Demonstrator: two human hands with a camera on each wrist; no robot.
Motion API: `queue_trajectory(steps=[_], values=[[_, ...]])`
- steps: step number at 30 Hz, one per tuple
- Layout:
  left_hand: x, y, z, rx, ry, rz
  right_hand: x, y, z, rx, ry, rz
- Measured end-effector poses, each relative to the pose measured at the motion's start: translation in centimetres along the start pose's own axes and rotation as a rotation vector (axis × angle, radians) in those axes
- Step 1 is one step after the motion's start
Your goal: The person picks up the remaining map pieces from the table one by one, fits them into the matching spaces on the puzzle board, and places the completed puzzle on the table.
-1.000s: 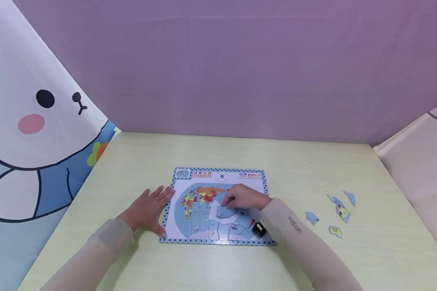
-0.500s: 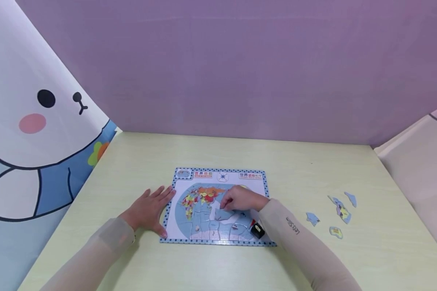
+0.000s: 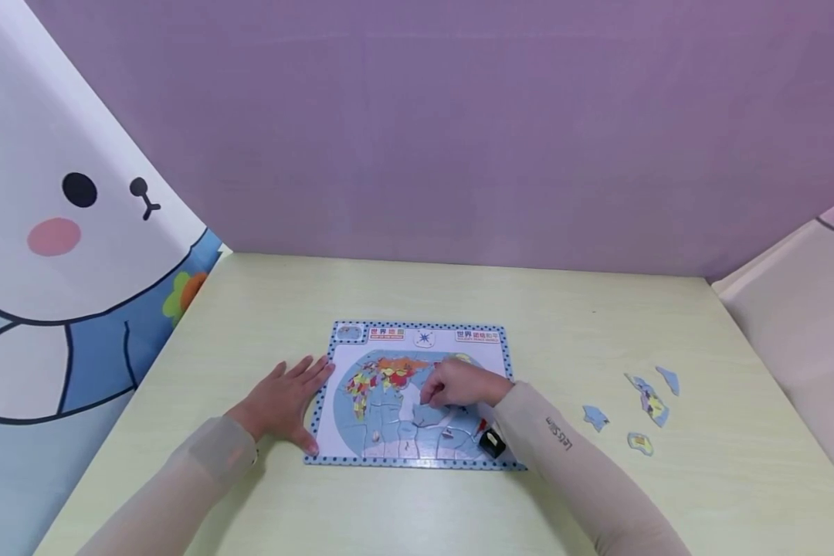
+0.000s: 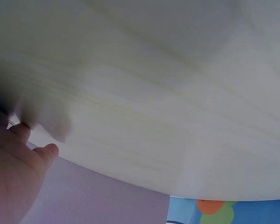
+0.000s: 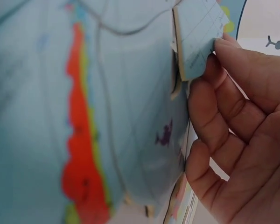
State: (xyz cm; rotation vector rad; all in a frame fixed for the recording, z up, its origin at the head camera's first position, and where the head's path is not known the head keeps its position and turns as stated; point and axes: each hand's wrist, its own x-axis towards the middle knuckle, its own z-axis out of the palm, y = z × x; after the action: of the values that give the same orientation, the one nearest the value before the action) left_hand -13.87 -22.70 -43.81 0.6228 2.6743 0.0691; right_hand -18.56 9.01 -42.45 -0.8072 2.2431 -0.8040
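Note:
A world map jigsaw puzzle (image 3: pixel 382 432) with a blue dotted border lies flat on the table. My right hand (image 3: pixel 462 383) is over its middle and pinches a pale blue puzzle piece (image 5: pixel 198 37) between thumb and curled fingers. In the right wrist view that piece is tilted, its edge raised above the neighbouring pieces. White gaps of bare board show around it in the head view. My left hand (image 3: pixel 281 403) rests with fingers spread at the board's left edge. The left wrist view catches only some fingers (image 4: pixel 46 151) of that hand at its left side.
To the right on the table (image 3: pixel 264 510) lie several loose pieces: a star-like blue piece (image 3: pixel 595 418), a small yellow one (image 3: pixel 640 442), a blue sliver (image 3: pixel 668 380) and a multicoloured piece (image 3: pixel 653 403). A black device (image 3: pixel 492 443) sits at the right wrist. A purple backdrop (image 3: pixel 459 154) stands behind.
The right hand has shifted slightly left and toward the person with the blue piece, which now sits lower in the white gap. The left hand has stayed in place.

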Motion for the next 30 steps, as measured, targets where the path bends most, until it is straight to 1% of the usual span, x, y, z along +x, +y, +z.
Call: queue_trajectory(steps=[6,15,22,30], values=[[0.04,-0.1,0.07,0.007,-0.001,0.007,-0.07,0.38,0.08,-0.027,-0.01,-0.006],[0.03,0.0,-0.13,-0.001,-0.016,0.003,-0.28,0.46,0.06,-0.019,-0.012,0.018],[-0.02,0.1,-0.15,0.0,-0.009,0.002,-0.36,0.44,0.15,-0.032,0.0,0.038],[-0.13,0.25,-0.32,-0.008,-0.006,-0.002,-0.55,0.3,0.17,-0.067,0.019,0.038]])
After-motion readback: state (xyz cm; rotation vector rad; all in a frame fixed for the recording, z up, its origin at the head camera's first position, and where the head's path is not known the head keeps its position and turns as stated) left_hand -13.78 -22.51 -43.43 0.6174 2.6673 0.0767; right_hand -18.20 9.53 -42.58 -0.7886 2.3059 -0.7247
